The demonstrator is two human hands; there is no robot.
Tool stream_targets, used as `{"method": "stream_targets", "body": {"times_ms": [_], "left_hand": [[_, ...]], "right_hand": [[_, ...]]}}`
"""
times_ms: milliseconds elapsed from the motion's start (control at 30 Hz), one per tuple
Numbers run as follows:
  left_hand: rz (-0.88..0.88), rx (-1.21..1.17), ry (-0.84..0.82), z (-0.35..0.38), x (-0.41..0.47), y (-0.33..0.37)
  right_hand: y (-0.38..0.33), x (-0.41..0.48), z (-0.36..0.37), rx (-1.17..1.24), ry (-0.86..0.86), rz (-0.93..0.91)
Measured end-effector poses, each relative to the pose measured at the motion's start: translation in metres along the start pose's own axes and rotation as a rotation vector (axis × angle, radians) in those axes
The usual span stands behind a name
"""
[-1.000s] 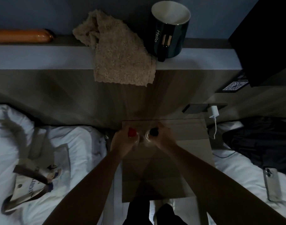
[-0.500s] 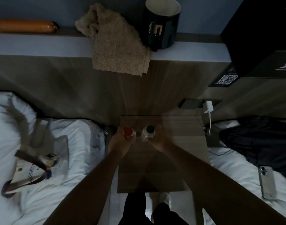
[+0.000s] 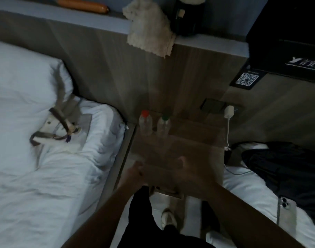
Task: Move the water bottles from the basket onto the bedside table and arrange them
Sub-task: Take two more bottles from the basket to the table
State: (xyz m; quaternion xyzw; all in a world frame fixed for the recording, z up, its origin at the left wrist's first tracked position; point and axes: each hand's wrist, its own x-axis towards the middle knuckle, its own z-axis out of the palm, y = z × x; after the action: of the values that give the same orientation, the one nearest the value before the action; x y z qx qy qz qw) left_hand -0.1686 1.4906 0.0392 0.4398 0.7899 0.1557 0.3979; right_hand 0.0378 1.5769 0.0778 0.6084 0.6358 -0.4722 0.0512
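Observation:
Two clear water bottles stand upright side by side at the back left of the wooden bedside table (image 3: 194,138). The left bottle (image 3: 145,123) has a red cap and the right bottle (image 3: 164,126) a green cap. Both of my hands are pulled back over the table's near edge, away from the bottles and blurred by motion. My left hand (image 3: 135,173) holds nothing, fingers loosely curled. My right hand (image 3: 187,169) holds nothing, thumb spread. A cloth tote bag (image 3: 63,129) with brown handles lies on the white bed at the left.
A ledge above the headboard carries an orange roll (image 3: 81,4), a beige towel (image 3: 150,31) hanging over the edge and a dark mug (image 3: 188,17). A white charger (image 3: 229,111) is plugged in right of the table. A phone (image 3: 285,210) and dark clothing (image 3: 287,169) lie on the right bed.
Both hands let go of the bottles and drew back toward me. The bottles stay standing on the table. The view has swung left and tilted down.

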Motion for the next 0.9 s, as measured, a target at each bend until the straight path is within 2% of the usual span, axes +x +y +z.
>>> {"method": "stream_targets", "body": {"times_ms": [67,233,500,700,900], "left_hand": [[-0.059,-0.008,-0.017,0.016,-0.037,-0.004],[-0.166,-0.108,0.058,0.042,-0.123,0.000],[-0.315,-0.199,0.119,0.056,-0.240,-0.032],[-0.476,-0.300,0.275,0.068,-0.344,-0.095],[-0.658,-0.447,0.431,0.107,-0.477,-0.169]], "right_hand": [[0.012,-0.015,0.006,0.024,-0.059,-0.039],[0.040,-0.051,0.019,-0.002,-0.242,-0.043],[0.042,-0.102,0.070,-0.236,-0.356,-0.202],[0.036,-0.148,0.150,-0.525,-0.477,-0.369],[0.022,-0.234,0.257,-0.682,-0.562,-0.541]]}}
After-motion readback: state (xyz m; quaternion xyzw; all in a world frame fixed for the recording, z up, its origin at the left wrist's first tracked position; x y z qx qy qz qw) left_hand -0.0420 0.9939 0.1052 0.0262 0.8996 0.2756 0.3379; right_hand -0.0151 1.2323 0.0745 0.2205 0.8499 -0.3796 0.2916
